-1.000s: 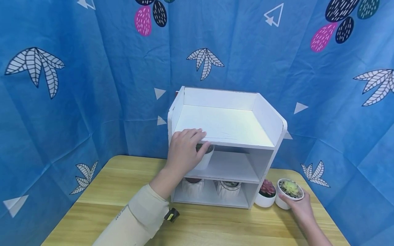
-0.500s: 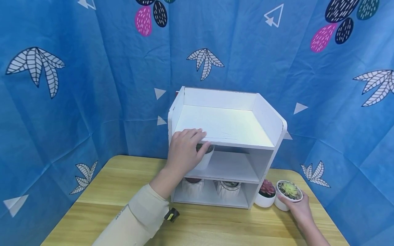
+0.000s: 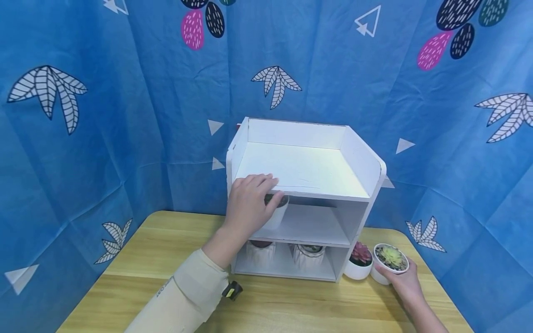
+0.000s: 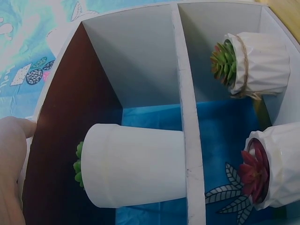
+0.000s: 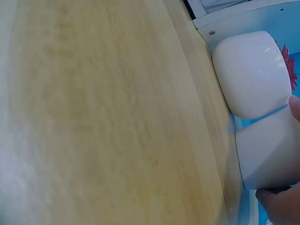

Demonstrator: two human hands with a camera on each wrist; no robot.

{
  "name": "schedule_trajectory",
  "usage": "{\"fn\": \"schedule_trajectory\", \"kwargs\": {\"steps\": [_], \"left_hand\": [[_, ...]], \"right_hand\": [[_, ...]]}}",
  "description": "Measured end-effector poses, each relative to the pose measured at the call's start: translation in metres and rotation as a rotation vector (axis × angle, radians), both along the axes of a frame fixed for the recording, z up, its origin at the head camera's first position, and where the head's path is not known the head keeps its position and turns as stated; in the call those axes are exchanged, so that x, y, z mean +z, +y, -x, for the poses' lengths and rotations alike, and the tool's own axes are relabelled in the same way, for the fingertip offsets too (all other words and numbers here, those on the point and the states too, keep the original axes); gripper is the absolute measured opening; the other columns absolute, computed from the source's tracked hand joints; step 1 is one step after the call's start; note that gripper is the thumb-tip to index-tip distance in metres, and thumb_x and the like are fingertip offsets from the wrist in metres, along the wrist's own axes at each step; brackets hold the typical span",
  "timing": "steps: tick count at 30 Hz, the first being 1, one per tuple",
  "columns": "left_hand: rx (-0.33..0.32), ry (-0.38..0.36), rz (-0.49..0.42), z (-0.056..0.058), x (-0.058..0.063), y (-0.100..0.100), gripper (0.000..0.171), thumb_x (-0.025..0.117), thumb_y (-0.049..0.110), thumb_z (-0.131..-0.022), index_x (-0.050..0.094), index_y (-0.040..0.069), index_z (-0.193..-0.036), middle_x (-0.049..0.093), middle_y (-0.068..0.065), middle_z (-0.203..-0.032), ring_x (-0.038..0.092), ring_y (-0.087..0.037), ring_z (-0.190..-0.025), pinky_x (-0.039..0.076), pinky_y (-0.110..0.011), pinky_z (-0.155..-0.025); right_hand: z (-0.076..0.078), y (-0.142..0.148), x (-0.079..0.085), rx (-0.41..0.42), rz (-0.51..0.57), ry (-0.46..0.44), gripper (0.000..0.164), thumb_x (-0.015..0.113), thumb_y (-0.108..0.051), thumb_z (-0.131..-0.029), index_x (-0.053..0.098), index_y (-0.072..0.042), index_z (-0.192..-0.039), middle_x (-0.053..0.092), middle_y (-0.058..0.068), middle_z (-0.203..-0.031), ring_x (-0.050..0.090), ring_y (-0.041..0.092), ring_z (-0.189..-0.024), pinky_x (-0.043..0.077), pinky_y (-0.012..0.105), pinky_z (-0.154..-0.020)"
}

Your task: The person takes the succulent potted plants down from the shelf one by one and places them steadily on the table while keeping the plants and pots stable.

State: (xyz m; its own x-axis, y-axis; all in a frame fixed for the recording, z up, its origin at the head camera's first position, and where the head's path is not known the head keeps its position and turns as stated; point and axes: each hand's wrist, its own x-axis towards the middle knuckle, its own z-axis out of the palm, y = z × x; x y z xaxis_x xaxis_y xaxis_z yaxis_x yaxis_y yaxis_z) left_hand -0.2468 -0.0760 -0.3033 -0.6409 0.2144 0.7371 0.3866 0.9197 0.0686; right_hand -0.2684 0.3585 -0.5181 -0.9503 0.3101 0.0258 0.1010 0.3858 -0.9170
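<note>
At the table's right side my right hand (image 3: 405,280) grips a white potted succulent (image 3: 391,259) with pale green leaves, thumb on one side and fingers on the other. Its pot stands upright against a white pot with a red succulent (image 3: 360,254), beside the shelf. My left hand (image 3: 250,201) rests over the front edge of the white shelf's (image 3: 304,169) top board, fingers lying on it and thumb at the edge. Just beneath that hand, on the middle level, stands a tall white pot (image 4: 136,166) with a green plant, partly hidden in the head view.
On the shelf's bottom level stand two ribbed white pots: one with a dark red succulent (image 4: 254,173), one with a green succulent (image 4: 224,64) and twine around it. The wooden table (image 3: 291,305) spreads in front. A blue patterned curtain (image 3: 187,115) hangs behind.
My right hand has lowered the pale green succulent slightly, and its pot now sits a little closer to the red one. The left hand has stayed on the shelf edge.
</note>
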Motion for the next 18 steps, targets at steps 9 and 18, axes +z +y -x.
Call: {"fn": "schedule_trajectory", "kwargs": {"steps": [9, 18], "left_hand": [[0.002, -0.006, 0.002, 0.0, 0.0, -0.0005, 0.04, 0.059, 0.048, -0.098, 0.069, 0.022, -0.127, 0.066, 0.001, -0.132, 0.059, -0.02, -0.122, 0.045, -0.042, -0.096], [0.004, 0.007, 0.006, 0.0006, -0.0003, -0.0004, 0.04, 0.059, 0.048, -0.098, 0.069, 0.023, -0.127, 0.066, 0.002, -0.131, 0.059, -0.02, -0.122, 0.046, -0.041, -0.095]], "right_hand": [[-0.0017, -0.0004, 0.0026, 0.026, 0.007, 0.001, 0.11, 0.083, -0.022, -0.083, 0.005, 0.008, -0.155, 0.022, 0.034, -0.153, 0.026, 0.045, -0.14, 0.021, 0.059, -0.116], [-0.0015, -0.0022, 0.007, 0.034, -0.014, -0.005, 0.1, 0.083, -0.022, -0.084, 0.018, 0.008, -0.153, 0.033, 0.028, -0.15, 0.035, 0.033, -0.131, 0.027, 0.054, -0.115]]}}
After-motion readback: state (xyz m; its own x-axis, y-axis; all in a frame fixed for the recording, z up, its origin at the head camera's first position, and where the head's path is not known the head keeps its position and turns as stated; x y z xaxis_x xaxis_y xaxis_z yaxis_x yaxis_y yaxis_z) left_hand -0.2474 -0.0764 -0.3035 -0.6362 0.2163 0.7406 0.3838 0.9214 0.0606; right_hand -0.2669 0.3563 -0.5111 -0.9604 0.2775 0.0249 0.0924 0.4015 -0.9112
